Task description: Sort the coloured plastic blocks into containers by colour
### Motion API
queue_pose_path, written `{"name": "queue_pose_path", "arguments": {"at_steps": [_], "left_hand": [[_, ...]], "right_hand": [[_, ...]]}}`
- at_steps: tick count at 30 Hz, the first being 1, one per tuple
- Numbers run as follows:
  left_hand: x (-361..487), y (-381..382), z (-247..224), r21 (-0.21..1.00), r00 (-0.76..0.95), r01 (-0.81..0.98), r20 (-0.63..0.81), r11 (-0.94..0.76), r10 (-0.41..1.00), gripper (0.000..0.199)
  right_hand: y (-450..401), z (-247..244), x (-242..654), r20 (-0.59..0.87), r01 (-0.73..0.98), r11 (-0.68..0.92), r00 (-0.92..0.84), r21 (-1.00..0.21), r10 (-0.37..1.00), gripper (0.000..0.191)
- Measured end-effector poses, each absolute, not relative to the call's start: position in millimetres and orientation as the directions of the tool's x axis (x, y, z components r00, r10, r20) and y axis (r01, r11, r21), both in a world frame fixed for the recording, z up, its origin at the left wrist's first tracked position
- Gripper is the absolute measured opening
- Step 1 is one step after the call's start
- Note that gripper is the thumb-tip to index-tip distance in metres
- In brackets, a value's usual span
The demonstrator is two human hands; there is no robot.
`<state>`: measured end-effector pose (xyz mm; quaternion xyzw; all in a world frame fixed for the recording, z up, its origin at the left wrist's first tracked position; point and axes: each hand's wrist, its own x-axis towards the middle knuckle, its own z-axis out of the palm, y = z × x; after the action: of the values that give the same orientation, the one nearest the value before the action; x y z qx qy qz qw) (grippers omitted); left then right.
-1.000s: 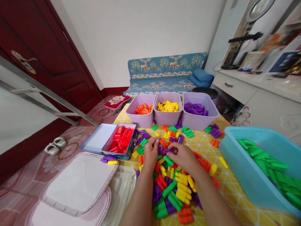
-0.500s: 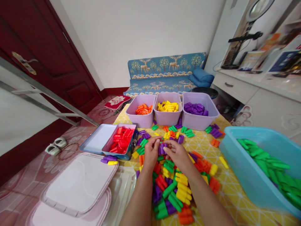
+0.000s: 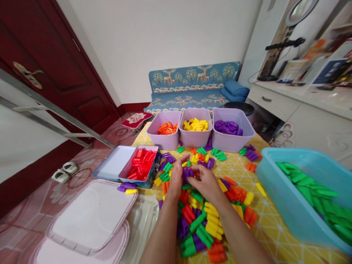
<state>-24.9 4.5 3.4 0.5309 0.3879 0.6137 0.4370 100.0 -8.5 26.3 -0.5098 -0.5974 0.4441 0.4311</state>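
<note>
Head view: glossy purple plastic pegs (image 3: 187, 173)

A dark red door (image 3: 52, 69) with a gold handle (image 3: 27, 74) fills the left, beside a white wall (image 3: 165, 47). A blue deer-print sofa (image 3: 194, 86) sits at the far end, a white cabinet (image 3: 275, 102) under a ring light (image 3: 298, 13) on the right, pink patterned floor (image 3: 90, 172) below

No readable text, labels or numbers anywhere; the blue book cover (image 3: 328, 71) at the top right is too blurred to read.
</note>
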Motion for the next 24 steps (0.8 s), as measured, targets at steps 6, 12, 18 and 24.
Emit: {"name": "queue_pose_path", "arguments": {"at_steps": [6,12,18,24], "left_hand": [[-22.4,5.1,8.0,0.958,0.035,-0.131,0.262,-0.255,0.964,0.041],[-20.5,7.2,4.6,0.979,-0.025,-0.076,0.188,-0.189,0.982,0.033],[-20.2,8.7,0.4,0.968,-0.007,-0.184,0.173,-0.171,0.985,0.032],[-21.4,7.9,7.7,0.971,-0.025,-0.018,0.239,-0.239,0.971,0.030]], "right_hand": [[-3.4,28.6,113.0,0.020,0.139,0.020,0.002,-0.990,1.000,0.038],[2.8,22.6,124.2,0.043,0.151,0.040,0.013,-0.988,0.999,0.039],[-1.3,32.0,125.9,0.098,0.288,0.111,-0.057,-0.951,0.994,0.041],[-5.3,42.5,122.8,0.126,0.360,0.177,-0.162,-0.916,0.979,0.025]]}}
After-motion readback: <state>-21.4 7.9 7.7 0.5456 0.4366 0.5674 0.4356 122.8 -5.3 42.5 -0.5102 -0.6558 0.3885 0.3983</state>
